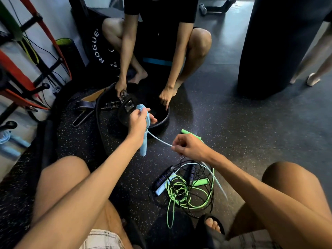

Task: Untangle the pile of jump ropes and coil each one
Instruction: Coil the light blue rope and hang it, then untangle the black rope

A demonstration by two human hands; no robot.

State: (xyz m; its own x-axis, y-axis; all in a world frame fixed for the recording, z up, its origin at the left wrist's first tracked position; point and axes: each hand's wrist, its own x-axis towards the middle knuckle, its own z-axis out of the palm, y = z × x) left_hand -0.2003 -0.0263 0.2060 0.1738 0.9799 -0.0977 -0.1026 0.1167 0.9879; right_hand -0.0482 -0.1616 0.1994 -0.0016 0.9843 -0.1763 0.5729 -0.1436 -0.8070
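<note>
- Head view: worn on the person's head, facing forward and steeply down at the speckled floor (pixel 251 132).
- Near: the wearer's forearms and knees fill the lower frame, and the blue jump rope (pixel 143 148) sits at centre.
- A squatting second person (pixel 158 42) faces the camera at the top edge.

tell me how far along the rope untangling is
No finished coil is clearly visible. In hand: the left hand holds loops of the light blue rope while the right hand pinches its cord. Left: the green rope and black rope, tangled on the floor.
</note>
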